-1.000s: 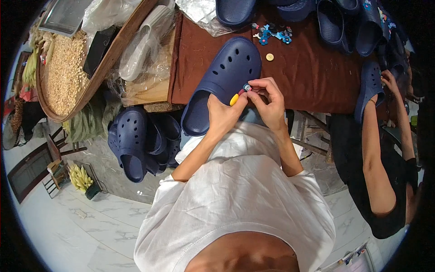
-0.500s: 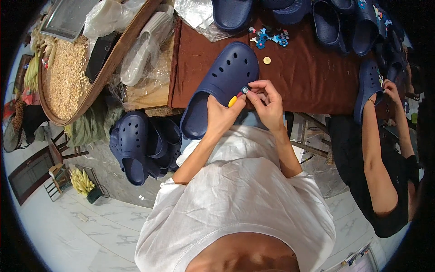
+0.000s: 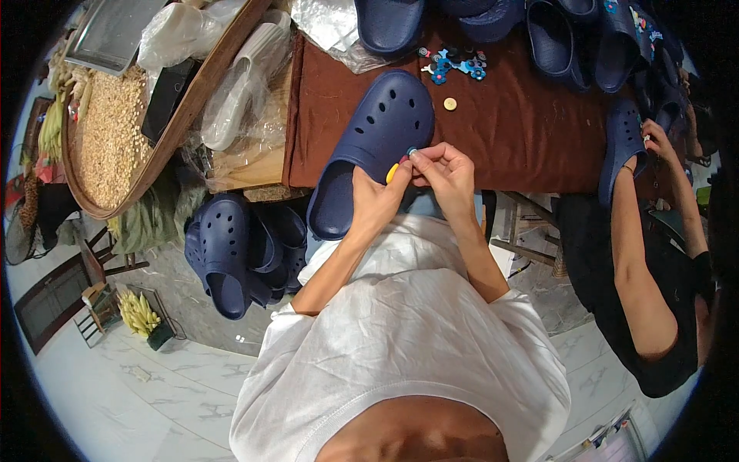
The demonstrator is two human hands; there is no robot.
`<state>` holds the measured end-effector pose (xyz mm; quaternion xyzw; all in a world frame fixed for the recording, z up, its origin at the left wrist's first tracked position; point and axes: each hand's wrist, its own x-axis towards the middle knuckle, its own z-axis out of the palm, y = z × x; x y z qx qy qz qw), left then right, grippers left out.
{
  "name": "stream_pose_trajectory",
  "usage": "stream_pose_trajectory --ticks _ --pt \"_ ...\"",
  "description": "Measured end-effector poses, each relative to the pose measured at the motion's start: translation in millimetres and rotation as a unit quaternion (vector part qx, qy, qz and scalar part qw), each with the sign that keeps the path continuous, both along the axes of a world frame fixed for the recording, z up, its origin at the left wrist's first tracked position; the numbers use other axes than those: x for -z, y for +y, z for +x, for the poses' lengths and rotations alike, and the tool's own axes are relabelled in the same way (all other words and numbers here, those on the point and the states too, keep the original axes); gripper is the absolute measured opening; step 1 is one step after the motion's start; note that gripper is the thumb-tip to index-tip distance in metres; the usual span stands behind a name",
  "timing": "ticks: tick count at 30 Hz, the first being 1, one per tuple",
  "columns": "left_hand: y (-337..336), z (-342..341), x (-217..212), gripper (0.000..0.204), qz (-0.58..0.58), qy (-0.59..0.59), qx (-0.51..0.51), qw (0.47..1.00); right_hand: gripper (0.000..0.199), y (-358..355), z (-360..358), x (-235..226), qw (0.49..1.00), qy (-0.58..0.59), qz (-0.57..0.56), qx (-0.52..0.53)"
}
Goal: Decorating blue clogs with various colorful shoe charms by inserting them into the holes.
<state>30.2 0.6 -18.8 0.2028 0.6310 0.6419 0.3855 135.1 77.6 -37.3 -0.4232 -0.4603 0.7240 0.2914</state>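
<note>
grain basket point(image 3: 108, 138), stacked blue clogs point(image 3: 231, 254), loose charms point(image 3: 450, 63)

Navy perforated clog point(image 3: 369, 150) on brown cloth

Matt navy foam clog point(image 3: 371, 146), brown cloth point(image 3: 531, 131)

**One head-worn view, looking straight down**

The scene is seen from a single fisheye camera worn on the head, aimed steeply downward — the white shirt point(image 3: 400, 346) fills the near foreground, the brown table point(image 3: 523, 131) lies farther up, and edges are bent at the rim.
</note>
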Motion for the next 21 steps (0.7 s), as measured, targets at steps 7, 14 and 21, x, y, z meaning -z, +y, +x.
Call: stream_pose_trajectory --ticks 7,14,21 --pt "-1.1 -2.1 0.1 0.024 0.000 0.022 0.003 1.000 0.011 19.5 7.9 12.0 0.994 -0.028 0.074 -0.075" --pt "5.1 -7.6 2.3 0.025 -0.018 0.026 0.022 0.999 0.007 24.7 6.1 3.8 0.967 -0.085 0.221 -0.090" --pt "9.9 -12.6 -13.2 0.039 -0.047 -0.049 0.038 0.997 0.014 58.2 8.8 -0.7 0.922 -0.211 0.319 0.067"
